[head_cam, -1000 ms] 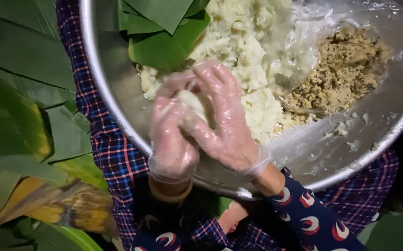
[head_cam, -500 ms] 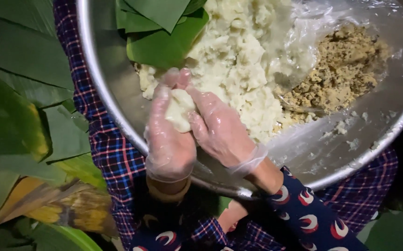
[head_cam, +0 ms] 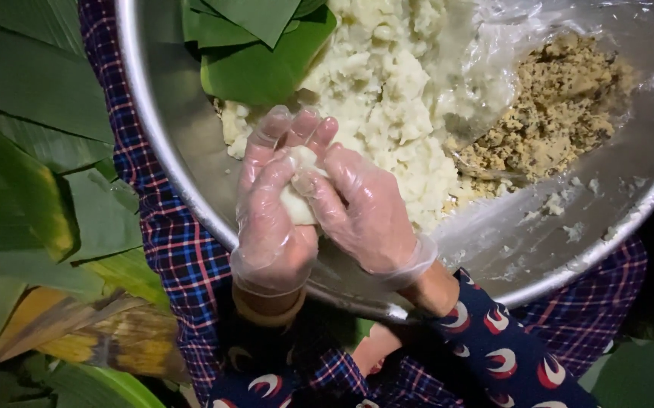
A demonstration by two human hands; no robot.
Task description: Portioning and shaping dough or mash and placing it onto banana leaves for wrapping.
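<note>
Steel bowl on a checked cloth

I see the big metal bowl point(head_cam: 168, 162) resting on blue-red plaid cloth point(head_cam: 165, 245) at centre; broad green leaves point(head_cam: 32, 151) lie along the frame's left.

No labels, signs or screens show anywhere in the frame. The one thing close to packaging is a clear plastic bag point(head_cam: 493, 68) in the upper right of the frame, lying crumpled inside the steel bowl point(head_cam: 153, 143). It is thin, transparent and glossy, with pale highlights along its creases and no print visible on it. It spreads from the top edge down toward the middle right, partly under and around the brownish crumbly filling point(head_cam: 561, 113), touching the pale dough mass point(head_cam: 395, 98) at its left side.
</note>
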